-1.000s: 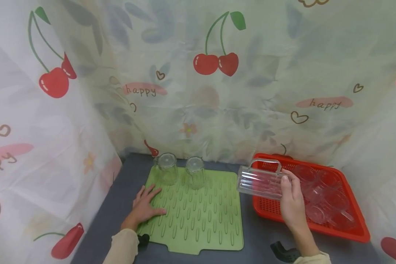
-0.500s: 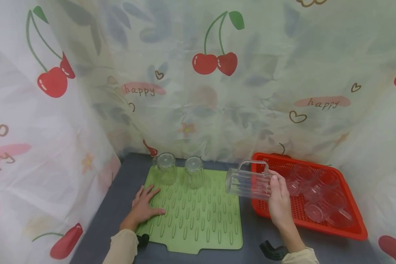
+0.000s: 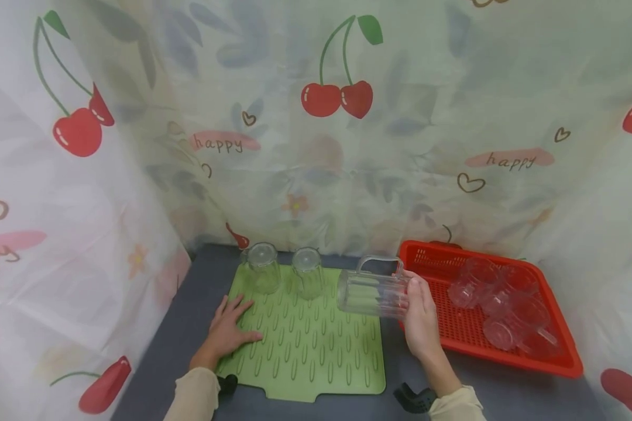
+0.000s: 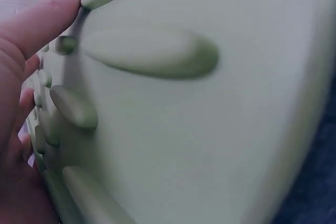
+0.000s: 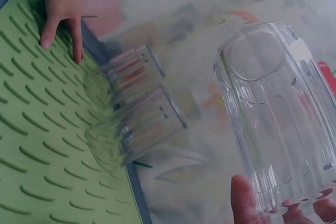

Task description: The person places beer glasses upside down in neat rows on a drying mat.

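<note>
My right hand (image 3: 422, 321) grips a clear glass mug (image 3: 371, 294) by one end. The mug lies sideways in the air over the right part of the green ridged mat (image 3: 316, 356), its handle upward and its other end pointing left. In the right wrist view the held mug (image 5: 278, 119) fills the right side, with fingertips at its lower end. My left hand (image 3: 230, 328) rests with spread fingers on the mat's left edge; in the left wrist view its thumb (image 4: 44, 22) lies along the ridges. Two glass mugs, one left (image 3: 263, 269) and one right (image 3: 308, 273), stand upside down at the mat's back.
A red perforated basket (image 3: 453, 342) stands to the right, with several clear glass mugs (image 3: 505, 304) in it. Grey tabletop (image 3: 163, 351) surrounds the mat. A cherry-printed curtain (image 3: 337, 175) closes off the back and sides.
My right hand has carried the glass mug leftward from over the basket to over the mat's right side. The left hand has stayed in place on the mat.
</note>
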`<state>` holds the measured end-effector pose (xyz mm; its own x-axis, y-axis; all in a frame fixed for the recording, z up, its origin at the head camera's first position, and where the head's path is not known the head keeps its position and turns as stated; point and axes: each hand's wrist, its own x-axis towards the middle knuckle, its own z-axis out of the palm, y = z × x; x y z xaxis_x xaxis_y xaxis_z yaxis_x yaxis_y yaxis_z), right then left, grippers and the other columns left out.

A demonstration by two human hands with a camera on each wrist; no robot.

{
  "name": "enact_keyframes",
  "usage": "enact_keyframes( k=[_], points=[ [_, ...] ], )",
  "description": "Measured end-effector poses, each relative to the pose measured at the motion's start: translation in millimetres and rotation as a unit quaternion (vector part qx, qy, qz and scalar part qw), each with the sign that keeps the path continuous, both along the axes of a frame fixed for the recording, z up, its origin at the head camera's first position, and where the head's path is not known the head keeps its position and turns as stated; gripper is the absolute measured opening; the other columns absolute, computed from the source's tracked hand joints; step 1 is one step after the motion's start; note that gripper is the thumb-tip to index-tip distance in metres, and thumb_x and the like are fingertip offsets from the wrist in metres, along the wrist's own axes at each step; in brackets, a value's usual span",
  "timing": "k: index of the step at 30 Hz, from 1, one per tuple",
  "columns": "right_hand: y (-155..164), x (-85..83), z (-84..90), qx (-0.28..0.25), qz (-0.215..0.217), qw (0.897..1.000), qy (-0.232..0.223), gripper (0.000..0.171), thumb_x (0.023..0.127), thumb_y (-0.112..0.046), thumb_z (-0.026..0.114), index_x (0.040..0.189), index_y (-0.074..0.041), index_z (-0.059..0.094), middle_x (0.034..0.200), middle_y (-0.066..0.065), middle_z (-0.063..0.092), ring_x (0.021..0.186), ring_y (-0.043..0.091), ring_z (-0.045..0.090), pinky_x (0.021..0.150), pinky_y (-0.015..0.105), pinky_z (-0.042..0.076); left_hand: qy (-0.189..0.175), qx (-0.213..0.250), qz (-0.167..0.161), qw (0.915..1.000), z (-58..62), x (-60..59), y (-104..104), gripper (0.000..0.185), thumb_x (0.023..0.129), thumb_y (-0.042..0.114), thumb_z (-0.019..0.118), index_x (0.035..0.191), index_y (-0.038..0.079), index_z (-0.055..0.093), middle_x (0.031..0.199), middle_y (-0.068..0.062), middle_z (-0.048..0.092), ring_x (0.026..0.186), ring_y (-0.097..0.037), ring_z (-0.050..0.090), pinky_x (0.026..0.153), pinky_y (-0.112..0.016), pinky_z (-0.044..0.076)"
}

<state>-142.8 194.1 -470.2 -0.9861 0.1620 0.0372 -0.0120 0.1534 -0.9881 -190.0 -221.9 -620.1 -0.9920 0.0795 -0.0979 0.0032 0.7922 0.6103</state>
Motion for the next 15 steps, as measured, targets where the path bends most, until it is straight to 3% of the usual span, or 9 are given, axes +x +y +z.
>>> enact_keyframes(
  k=[8, 15],
  points=[
    [-12.0, -4.0, -4.4, -0.033, 0.025, 0.999, 0.016, 0.053, 0.111, -0.051, 0.027, 0.147, -0.016, 0.043, 0.141, 0.01, 0.058, 0.098, 0.013, 0.069, 0.081, 0.026, 0.061, 0.023, 0.003, 0.027, 0.9994, 4.4, 10.9, 8.7, 0.096, 0.077, 0.05, 0.087, 0.156, 0.018, 0.044, 0.169, -0.014, 0.027, 0.157, -0.05, 0.006, 0.118, -0.077, 0.012],
    [-20.3, -4.7, -5.0, -0.054, 0.009, 0.999, 0.004, 0.052, 0.111, -0.048, 0.026, 0.143, -0.012, 0.047, 0.136, 0.013, 0.059, 0.1, 0.026, 0.068, 0.077, 0.028, 0.061, 0.059, 0.032, 0.007, 0.9977, 18.4, 19.4, 19.5, 0.097, 0.076, 0.053, 0.086, 0.157, 0.024, 0.041, 0.167, -0.01, 0.032, 0.155, -0.049, 0.014, 0.116, -0.079, 0.017]
  ],
)
